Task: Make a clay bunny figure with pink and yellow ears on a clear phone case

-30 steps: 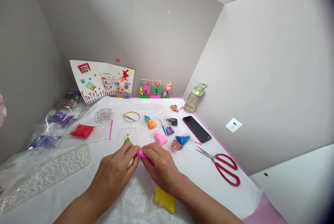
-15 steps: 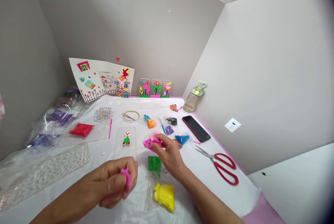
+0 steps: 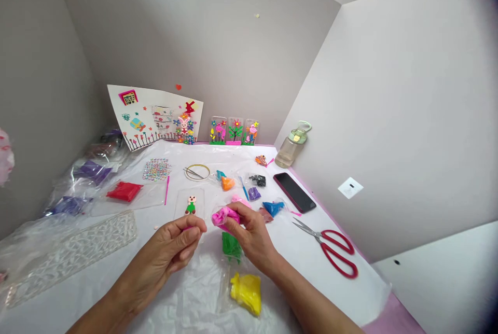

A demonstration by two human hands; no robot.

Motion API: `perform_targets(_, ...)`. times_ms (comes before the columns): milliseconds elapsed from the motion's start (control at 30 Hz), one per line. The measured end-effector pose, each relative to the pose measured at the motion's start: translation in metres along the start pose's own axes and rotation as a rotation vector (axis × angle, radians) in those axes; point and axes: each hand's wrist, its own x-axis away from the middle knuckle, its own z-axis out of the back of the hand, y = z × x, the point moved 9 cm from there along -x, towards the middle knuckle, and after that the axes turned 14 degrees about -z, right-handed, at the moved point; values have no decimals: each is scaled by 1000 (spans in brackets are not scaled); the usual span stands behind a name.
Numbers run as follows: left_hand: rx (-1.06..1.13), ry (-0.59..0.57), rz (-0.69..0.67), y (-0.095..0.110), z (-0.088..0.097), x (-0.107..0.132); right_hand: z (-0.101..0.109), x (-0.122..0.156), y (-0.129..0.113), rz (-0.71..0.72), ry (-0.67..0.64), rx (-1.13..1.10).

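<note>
My right hand (image 3: 252,230) grips a bag of pink clay (image 3: 224,216), its crumpled top facing left. My left hand (image 3: 177,246) is pinched closed beside it, a small gap away, and only a sliver of pink clay shows between the fingers. Behind the left hand lies a clear phone case (image 3: 179,203), bearing a small clay bear figure (image 3: 190,205) with a green body. Just below the right hand sit a packet of green clay (image 3: 231,246) and a packet of yellow clay (image 3: 246,293).
Red-handled scissors (image 3: 330,248) lie at right, near a phone (image 3: 294,192) and a water bottle (image 3: 291,148). Blue clay (image 3: 273,208) and orange clay (image 3: 227,183) packets are further back. At left are a packet of red clay (image 3: 124,191) and a lacy clear strip (image 3: 73,261). Decorated cases (image 3: 234,131) lean on the wall.
My left hand has moved up and closer to the bag, and its pink clay is now mostly hidden by the fingers. The right hand still holds the bag in nearly the same place.
</note>
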Motion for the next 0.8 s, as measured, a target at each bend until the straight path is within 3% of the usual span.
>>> perform_targets(233,-282,50,-67,-4,1,-2,-6,7,-8,81,2,78)
perform_targets(533,-234,44,-39,-2,1,-5,-21,33,-33,506,-5,338)
perform_targets(700,-230,36,-59,-4,4,-7,-29,37,-35,539,-43,406)
perform_targets(800,-220,18,-48,-7,4,-8,-27,32,-29,456,-61,358)
